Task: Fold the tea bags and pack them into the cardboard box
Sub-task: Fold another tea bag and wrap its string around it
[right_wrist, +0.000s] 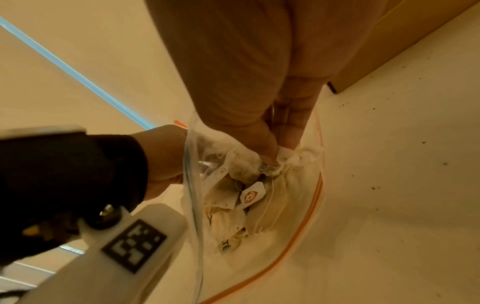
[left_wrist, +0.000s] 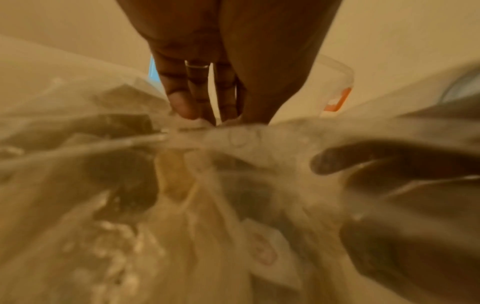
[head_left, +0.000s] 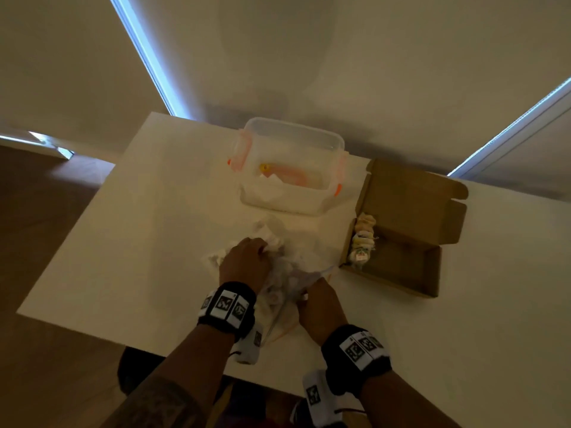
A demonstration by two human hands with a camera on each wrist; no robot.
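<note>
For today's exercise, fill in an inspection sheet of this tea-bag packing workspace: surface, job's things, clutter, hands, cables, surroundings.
Surface: white table, dark specks near the bag in the right wrist view.
Job's things: open cardboard box at right, a row of folded tea bags along its left wall; clear zip bag of loose tea bags at centre.
Clutter: clear plastic container with orange clips, behind the bag.
Hands: left hand grips the bag's plastic; right hand reaches inside, pinching a tea bag.
Cables: nothing seen.
Surroundings: drawn blinds, wooden floor.

left hand on plastic bag | right hand at bag | cardboard box right
</note>
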